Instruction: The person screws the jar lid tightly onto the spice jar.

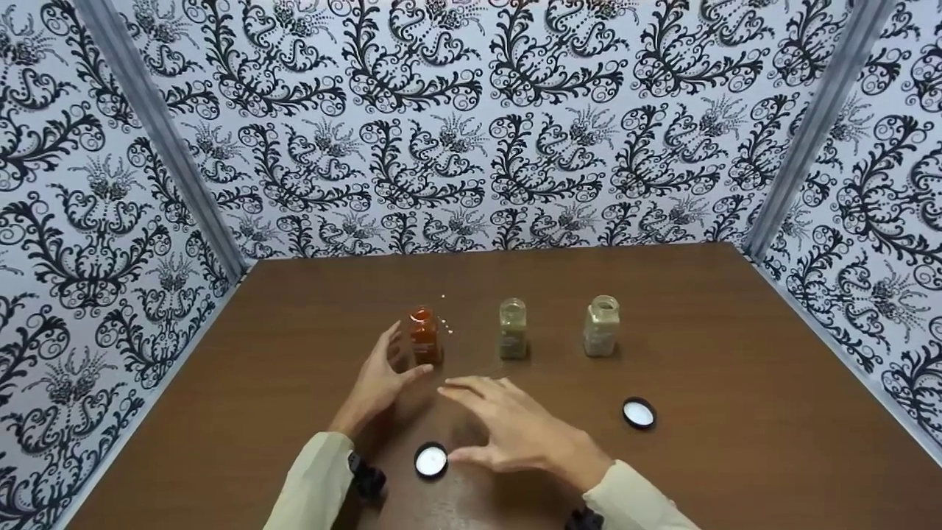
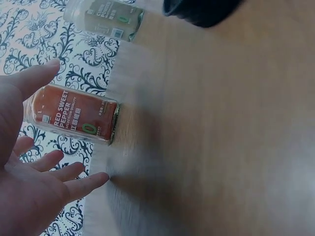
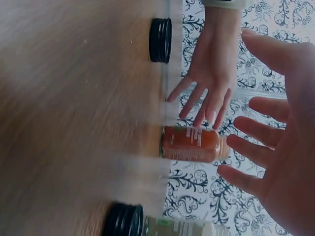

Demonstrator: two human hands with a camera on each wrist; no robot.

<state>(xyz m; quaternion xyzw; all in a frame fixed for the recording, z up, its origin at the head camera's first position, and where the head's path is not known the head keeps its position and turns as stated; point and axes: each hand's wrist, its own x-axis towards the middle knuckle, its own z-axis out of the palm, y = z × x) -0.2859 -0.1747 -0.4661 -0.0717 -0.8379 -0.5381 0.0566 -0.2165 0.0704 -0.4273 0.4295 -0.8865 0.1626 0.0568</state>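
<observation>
the left hand [image 1: 379, 379] spreads relaxed fingers beside the red jar [image 1: 425, 338], and the right hand [image 1: 519, 430] is loosely extended, a lid [image 1: 431, 461] just beside its thumb tip. only the left wrist view makes the label [image 2: 81, 115] readable, "red sweet pepper"; only the head view shows the lid's white inside and, beyond the right fingers, both the green jar [image 1: 513, 335] and pale jar [image 1: 601, 331].

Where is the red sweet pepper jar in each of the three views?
Head: red sweet pepper jar, just left of and below centre.
Left wrist: left side, mid-height, appearing sideways.
Right wrist: slightly right of and below centre, also sideways.
Shared landmark: the left hand, near it in all three.
</observation>
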